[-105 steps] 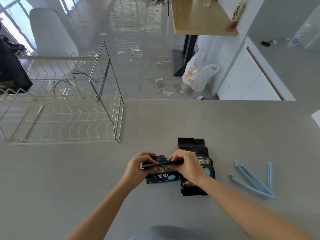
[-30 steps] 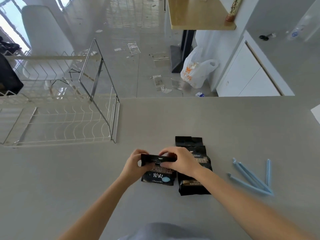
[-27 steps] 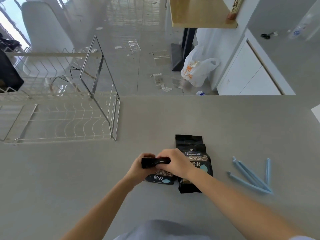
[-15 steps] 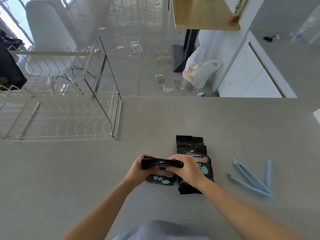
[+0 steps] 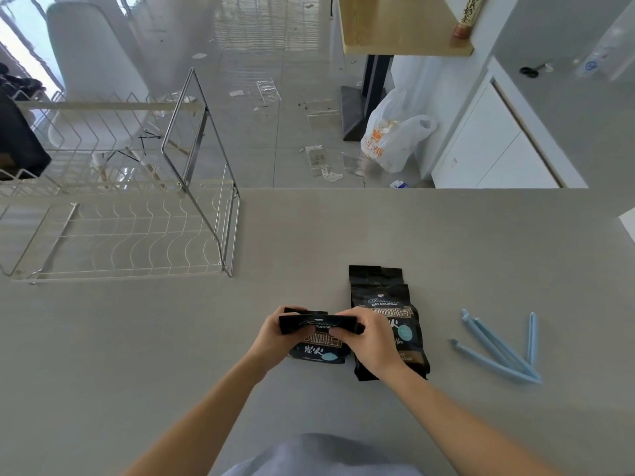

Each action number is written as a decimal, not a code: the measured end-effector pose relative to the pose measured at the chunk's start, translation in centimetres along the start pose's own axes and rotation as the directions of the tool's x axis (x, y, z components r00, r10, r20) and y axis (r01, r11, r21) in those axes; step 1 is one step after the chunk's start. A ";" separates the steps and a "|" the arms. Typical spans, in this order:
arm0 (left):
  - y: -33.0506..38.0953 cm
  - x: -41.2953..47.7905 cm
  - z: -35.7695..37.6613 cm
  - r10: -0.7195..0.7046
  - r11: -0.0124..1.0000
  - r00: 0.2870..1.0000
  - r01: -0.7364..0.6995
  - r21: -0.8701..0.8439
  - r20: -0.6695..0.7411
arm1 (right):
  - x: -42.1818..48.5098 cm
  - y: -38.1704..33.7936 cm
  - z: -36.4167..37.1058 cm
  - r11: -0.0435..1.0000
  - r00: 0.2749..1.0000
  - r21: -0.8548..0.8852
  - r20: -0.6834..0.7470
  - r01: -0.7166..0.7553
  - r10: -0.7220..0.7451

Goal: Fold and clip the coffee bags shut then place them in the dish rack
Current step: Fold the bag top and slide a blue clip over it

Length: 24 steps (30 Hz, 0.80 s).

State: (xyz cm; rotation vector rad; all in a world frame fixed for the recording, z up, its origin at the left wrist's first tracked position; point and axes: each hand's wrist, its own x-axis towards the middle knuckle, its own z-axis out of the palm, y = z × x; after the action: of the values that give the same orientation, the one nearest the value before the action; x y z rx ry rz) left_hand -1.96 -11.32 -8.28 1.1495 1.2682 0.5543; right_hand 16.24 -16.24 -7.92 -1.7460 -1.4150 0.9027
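Observation:
A black coffee bag (image 5: 318, 352) lies on the grey counter (image 5: 446, 255) in front of me, its top rolled down into a flat band. My left hand (image 5: 275, 341) pinches the band's left end and my right hand (image 5: 369, 341) pinches its right end. Just to the right, more black coffee bags (image 5: 381, 297) lie stacked flat, partly under my right hand. Several light blue bag clips (image 5: 498, 348) lie loose on the counter farther right. The white wire dish rack (image 5: 130, 231) stands at the counter's far left.
The counter's far edge runs across the middle of the view, with a littered floor beyond. A white plastic bag (image 5: 391, 139) sits on that floor by a wooden table (image 5: 395, 25). A white chair (image 5: 86, 56) stands behind the rack.
Both hands have stayed on the left bag, working its top down into a tighter folded band. The other bags, clips and rack have not moved.

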 end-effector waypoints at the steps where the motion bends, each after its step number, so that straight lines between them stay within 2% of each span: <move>1: 0.0 0.0 0.0 -0.006 1.000 1.000 0.006 -0.006 0.002 | 0.2 0.0 -0.1 1.000 1.000 0.000 0.014 -0.002 0.002; 5: -0.2 -0.3 0.1 -0.012 1.000 1.000 0.012 -0.022 0.020 | 0.3 -0.1 -0.2 0.999 0.998 0.033 0.052 0.026 -0.028; 10: -0.5 -1.3 1.0 0.038 0.995 0.995 -0.046 -0.085 -0.091 | 1.1 -0.1 -0.7 0.999 0.978 -0.001 0.201 0.051 -0.050; 13: -0.5 -1.4 1.3 0.041 0.993 0.993 -0.053 -0.107 -0.108 | 1.7 -0.2 -1.0 0.997 0.962 -0.042 0.268 0.071 -0.057; 18: 0.0 -1.0 1.3 0.003 0.991 0.989 -0.022 -0.133 -0.146 | 2.2 -0.4 -0.3 0.994 0.981 -0.042 0.172 0.096 -0.088; 24: -0.3 -0.6 1.0 -0.031 0.991 0.994 0.017 -0.134 -0.104 | 2.0 -0.9 -0.6 0.996 0.981 -0.035 0.177 0.085 -0.078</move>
State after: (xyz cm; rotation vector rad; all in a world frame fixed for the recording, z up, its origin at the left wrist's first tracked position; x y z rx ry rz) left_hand -1.27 -12.27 -8.35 1.0037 1.3138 0.6792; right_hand 16.60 -14.21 -7.02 -1.6591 -1.6180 1.0095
